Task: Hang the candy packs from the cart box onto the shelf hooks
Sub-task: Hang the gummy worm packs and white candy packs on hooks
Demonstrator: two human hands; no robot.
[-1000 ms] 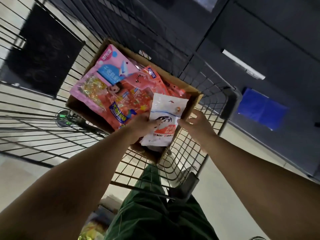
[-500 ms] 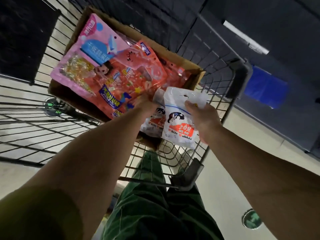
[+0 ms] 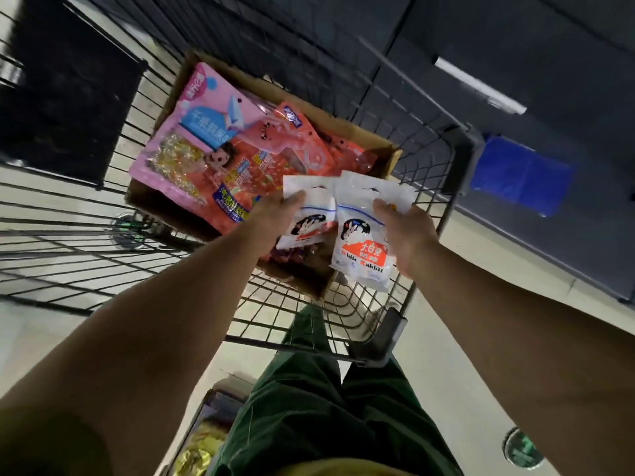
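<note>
Two white candy packs are being held up over the near end of the cardboard box, one in each hand. The left hand is being curled round the upper left edge of the first white pack, fingers wrapped over its top corner, and that pack is being kept just above the box's contents. The right hand is being closed on the right side of the second white pack, fingertips pinched over its upper edge beside a small orange mark; a rabbit picture and red label are being shown face-up toward the camera. The two packs are being held side by side, their inner edges overlapping slightly.

Beneath them, the box is being carried inside the wire cart, and it is being filled by a large pink pack at the far left and several red packs piled across the middle. Green trousers are being seen below the cart's handle end. A dark shelving unit is being passed at the upper right, with a blue panel low against it.
</note>
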